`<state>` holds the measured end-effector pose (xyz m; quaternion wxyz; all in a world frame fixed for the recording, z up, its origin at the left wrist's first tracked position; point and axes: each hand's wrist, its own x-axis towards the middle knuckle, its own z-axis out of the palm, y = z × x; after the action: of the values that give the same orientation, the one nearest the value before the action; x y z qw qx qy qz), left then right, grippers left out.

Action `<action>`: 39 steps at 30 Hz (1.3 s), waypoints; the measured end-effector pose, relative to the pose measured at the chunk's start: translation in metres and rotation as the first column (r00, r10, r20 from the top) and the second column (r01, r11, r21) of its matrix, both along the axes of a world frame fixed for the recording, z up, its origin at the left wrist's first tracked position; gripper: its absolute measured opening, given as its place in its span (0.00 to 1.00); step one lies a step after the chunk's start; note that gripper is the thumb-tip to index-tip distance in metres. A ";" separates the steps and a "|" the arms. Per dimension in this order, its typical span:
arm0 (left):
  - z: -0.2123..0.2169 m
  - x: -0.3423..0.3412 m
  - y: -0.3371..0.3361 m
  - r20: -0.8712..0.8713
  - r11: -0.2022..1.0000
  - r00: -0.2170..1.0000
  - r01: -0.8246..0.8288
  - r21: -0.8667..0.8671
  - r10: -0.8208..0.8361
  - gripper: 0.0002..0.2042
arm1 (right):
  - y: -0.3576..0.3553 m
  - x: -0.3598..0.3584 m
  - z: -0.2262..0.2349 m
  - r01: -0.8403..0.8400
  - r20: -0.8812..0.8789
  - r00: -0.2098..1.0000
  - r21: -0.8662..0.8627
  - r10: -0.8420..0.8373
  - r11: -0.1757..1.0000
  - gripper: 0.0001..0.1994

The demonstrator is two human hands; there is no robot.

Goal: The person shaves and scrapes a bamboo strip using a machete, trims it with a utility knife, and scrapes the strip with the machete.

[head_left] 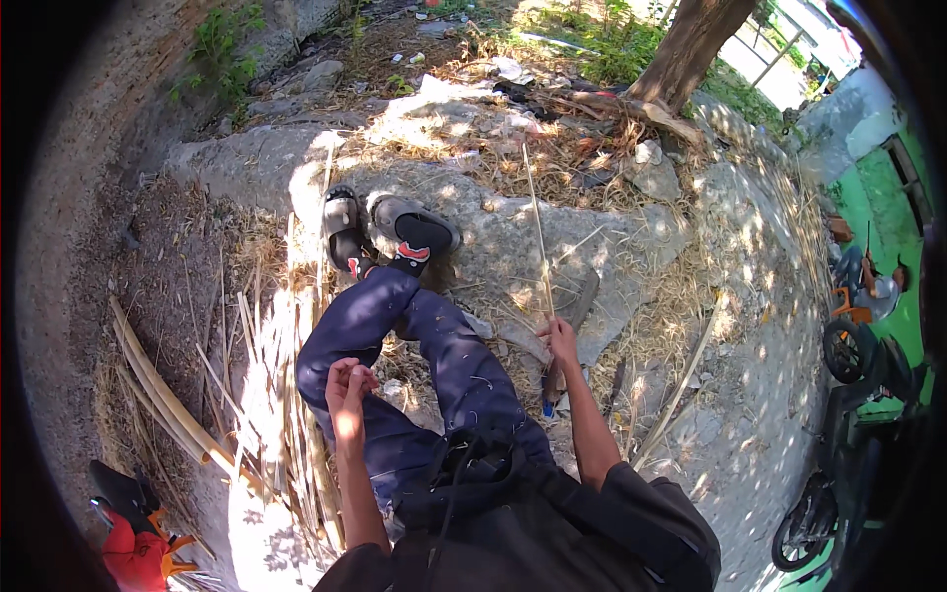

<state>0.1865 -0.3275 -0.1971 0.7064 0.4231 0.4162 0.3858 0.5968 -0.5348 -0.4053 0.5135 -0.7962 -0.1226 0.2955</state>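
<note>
A long, thin bamboo strip [536, 212] is pinched in my right hand [561, 340] and points away over the rock slab. Over my thigh hangs my left hand [348, 388], its fingers loosely bent and apart, with nothing visible in them. Beneath and beside my right hand, a dark blade-like tool [585, 299] lies on the ground, partly hidden by the hand. Many pale split bamboo strips [296, 434] lie in a bundle left of my legs. Thicker curved bamboo lengths [163, 390] rest farther left.
My legs [380, 326] stretch forward over rough stone and dry straw. A tree trunk [695, 49] rises at the far right. A motorcycle [848, 434] and a person [878, 291] are at the right edge. A red cloth [133, 557] hangs on something orange at lower left.
</note>
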 end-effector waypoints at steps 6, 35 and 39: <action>0.031 0.011 -0.018 -0.061 0.974 0.992 0.120 0.192 -0.110 0.08 | -0.022 -0.004 0.093 0.397 -0.816 0.443 0.550 0.372 0.735 0.24; 0.223 0.097 -0.063 0.191 0.855 0.911 0.246 0.457 -0.364 0.15 | 0.026 -0.217 0.388 -0.346 0.076 0.903 0.710 0.422 0.613 0.23; 0.231 0.094 -0.066 0.201 0.875 0.916 0.237 0.422 -0.346 0.10 | 0.021 -0.222 0.396 -0.346 0.043 0.893 0.701 0.448 0.623 0.23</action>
<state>0.2806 -0.3931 0.0337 0.7086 0.5564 0.1615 0.4027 0.3747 -0.5140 -0.0094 0.7018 -0.4760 -0.3616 0.3876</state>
